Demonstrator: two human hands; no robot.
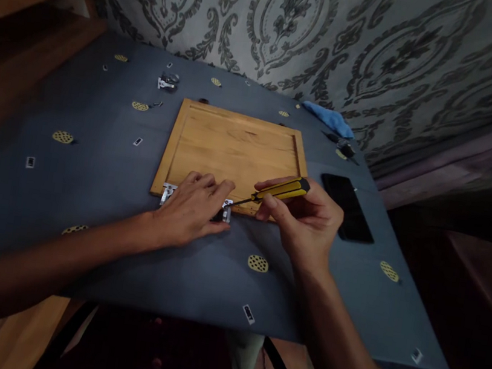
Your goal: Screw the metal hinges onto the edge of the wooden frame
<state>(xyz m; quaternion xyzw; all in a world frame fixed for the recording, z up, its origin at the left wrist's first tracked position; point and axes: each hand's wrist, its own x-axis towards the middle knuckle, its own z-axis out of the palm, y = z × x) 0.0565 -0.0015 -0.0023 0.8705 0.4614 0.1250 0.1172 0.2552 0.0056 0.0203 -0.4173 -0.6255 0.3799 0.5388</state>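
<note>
A wooden panel [237,146] with a raised frame lies flat on the blue tablecloth. My left hand [192,204] rests over its near edge, fingers bent on the wood and thumb below, gripping a metal hinge [227,212] against that edge. More shiny hinge metal [167,193] shows left of this hand; whether it belongs to a second hinge is hidden. My right hand [307,220] is closed round a yellow and black screwdriver [284,190]. The tilted shaft points down-left, its tip at the hinge beside my left index finger.
A loose metal hinge [167,81] lies toward the back left, with a small screw-like piece [156,103] nearby. Right of the panel is a black phone [347,208]. A blue cloth [329,119] and a dark object [345,146] sit near the patterned wall [291,20].
</note>
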